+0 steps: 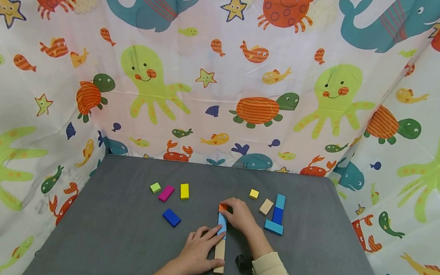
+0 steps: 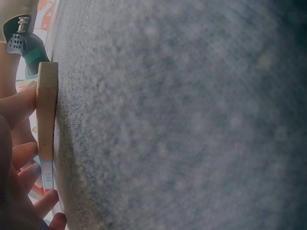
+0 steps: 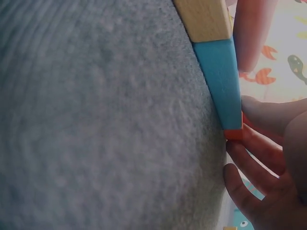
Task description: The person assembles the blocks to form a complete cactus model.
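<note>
A straight row of blocks lies on the grey table, pointing away from me. Its near part is plain wood (image 1: 219,252), followed by a light blue block (image 3: 220,76) and a small orange block (image 1: 222,207) at the far end. My right hand (image 1: 244,219) pinches the orange block, thumb on the near side and fingers around its end in the right wrist view. Spread along the row from the left, my left hand (image 1: 197,252) has its thumb on the wood and its fingertips on the light blue block. Its fingers partly cover the row.
Left of the row lie green (image 1: 155,188), magenta (image 1: 166,193), yellow (image 1: 184,191) and dark blue (image 1: 171,218) blocks. On the right are a small yellow block (image 1: 254,194), a wooden block (image 1: 266,207) and a blue group (image 1: 277,216). A patterned curtain (image 1: 214,103) surrounds the table.
</note>
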Tool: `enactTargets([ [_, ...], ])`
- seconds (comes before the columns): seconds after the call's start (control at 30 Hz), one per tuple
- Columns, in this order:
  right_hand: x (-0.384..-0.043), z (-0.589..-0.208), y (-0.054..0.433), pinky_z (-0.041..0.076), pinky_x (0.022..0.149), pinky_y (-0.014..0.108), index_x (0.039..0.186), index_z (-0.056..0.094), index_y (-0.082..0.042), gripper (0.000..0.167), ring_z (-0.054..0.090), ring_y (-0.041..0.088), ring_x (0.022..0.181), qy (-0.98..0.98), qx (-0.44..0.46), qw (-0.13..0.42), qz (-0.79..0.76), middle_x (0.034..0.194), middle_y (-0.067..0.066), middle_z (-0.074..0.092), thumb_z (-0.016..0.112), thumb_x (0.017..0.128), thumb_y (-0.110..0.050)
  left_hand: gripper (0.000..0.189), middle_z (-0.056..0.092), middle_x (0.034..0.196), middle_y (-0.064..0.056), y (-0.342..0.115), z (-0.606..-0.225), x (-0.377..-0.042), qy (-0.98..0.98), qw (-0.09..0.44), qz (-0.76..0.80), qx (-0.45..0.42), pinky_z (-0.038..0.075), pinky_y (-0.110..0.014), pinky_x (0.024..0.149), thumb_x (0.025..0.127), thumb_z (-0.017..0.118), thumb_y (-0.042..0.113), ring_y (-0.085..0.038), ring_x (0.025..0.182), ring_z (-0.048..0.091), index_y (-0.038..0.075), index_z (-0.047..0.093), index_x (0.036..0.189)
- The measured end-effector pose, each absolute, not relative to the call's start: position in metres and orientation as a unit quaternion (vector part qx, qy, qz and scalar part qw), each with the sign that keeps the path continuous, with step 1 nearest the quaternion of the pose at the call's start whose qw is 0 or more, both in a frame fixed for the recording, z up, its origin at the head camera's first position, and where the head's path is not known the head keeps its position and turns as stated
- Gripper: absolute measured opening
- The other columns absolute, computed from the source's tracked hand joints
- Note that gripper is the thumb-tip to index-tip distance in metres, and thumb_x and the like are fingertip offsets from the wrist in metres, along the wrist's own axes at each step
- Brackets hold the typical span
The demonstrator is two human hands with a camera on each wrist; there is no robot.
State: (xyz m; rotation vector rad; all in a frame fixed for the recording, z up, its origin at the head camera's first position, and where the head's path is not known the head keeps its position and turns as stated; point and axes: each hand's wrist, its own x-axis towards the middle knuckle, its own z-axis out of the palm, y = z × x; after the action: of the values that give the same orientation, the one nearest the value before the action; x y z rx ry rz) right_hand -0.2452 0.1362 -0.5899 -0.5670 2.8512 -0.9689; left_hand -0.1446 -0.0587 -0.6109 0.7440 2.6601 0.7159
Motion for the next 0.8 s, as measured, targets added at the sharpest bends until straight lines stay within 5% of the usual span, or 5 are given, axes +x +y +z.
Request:
enactTargets([
  [0.37,-0.245,-0.59,0.139,0.05,0.101,0.05,0.133,0.066,-0.012,0.04,0.062,0.028,0.119,0.921,-0.194,0.035,-0.336,0.132,0.01,0.064,0.071,0.096,-0.025,0.078,0.021,0.166,0.018,-0.058,-0.61,-0.145,0.921,0.148,0.249,0.259,0.034,-0.055,0.097,0.088,0.053,0.075,-0.025,0.137,0.033,0.041,0.034,0.156],
  [0.8,-0.228,-0.57,0.147,0.052,0.097,0.052,0.127,0.07,-0.011,0.036,0.065,0.029,0.115,0.918,-0.193,-0.019,-0.346,0.127,0.008,0.068,0.075,0.093,-0.023,0.078,0.023,0.167,0.013,-0.058,-0.603,-0.142,0.923,0.142,0.241,0.266,0.035,-0.052,0.093,0.09,0.054,0.072,-0.027,0.136,0.034,0.037,0.035,0.157],
])
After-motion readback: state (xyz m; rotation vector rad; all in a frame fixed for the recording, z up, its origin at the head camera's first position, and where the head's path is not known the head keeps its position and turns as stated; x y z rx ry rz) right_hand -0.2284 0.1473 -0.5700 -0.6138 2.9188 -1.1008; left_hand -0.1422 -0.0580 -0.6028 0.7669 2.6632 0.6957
